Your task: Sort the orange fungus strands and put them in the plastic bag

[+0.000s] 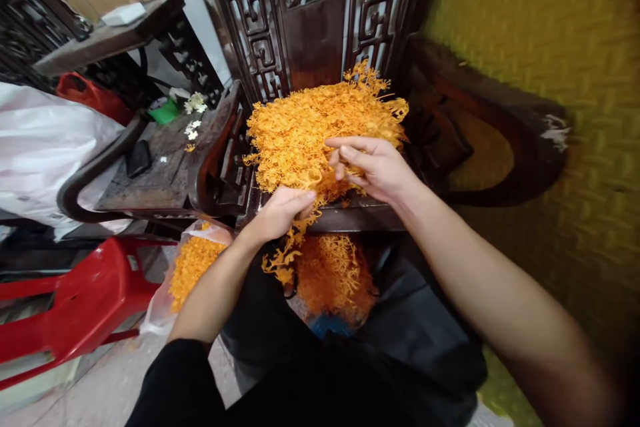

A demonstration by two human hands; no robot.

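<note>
A heap of orange, lacy, branching pieces (300, 120) is carried on the seat of a dark carved wooden chair (360, 219), apparently so that it lies within reach of both hands. At its near left edge, an orange branching strand (285, 260) is pinched between the thumb and curled fingers of the left hand (283, 210); its lower part is left hanging over the seat edge, which seems to keep it apart from the heap. The right hand (383, 163) is held over the near right part of the heap, with its fingers partly spread; whether a thin piece is gripped there cannot be told.

Similar orange pieces (193, 267) are contained in a translucent plastic bag (163, 300), left of the legs. Its mouth is open, so the contents are exposed. A further orange mass (335, 273) is seen below the seat edge, with blue material (330, 325) at its near side; whether this is a container cannot be confirmed.
</note>
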